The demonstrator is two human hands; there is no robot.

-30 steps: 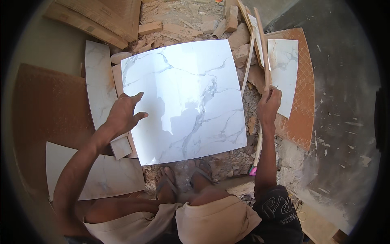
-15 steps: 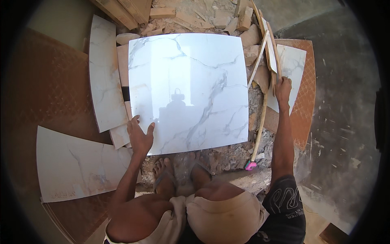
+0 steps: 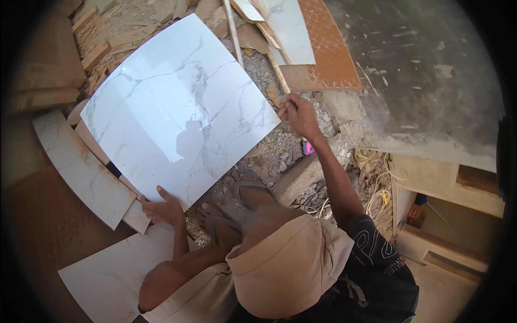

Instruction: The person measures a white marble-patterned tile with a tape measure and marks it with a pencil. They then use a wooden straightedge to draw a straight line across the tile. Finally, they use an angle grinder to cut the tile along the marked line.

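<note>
A large white tile with grey marbling (image 3: 215,116) lies in front of me on rubble, its glossy face up. My left hand (image 3: 164,208) is at its near left edge, thumb raised over the tile and fingers spread apart. My right hand (image 3: 300,116) is beside the tile's right corner, fingers curled. A thin wooden stick (image 3: 278,72) runs up to that hand, and what the fingers close on is hidden. Just below the hand a small pink object (image 3: 307,147) lies on the rubble.
Narrow marbled tile strips (image 3: 81,167) lie on the left, with another pale tile (image 3: 116,274) nearer me. Wood strips and an orange-brown tile (image 3: 328,48) are at the far right. Yellow cable (image 3: 379,199) coils on the right. My sandalled feet (image 3: 247,185) stand close to the tile.
My view has turned, so the tile looks rotated. My right hand has left the wood strips and come to the tile's right corner. My left hand has slid to the tile's near edge.
</note>
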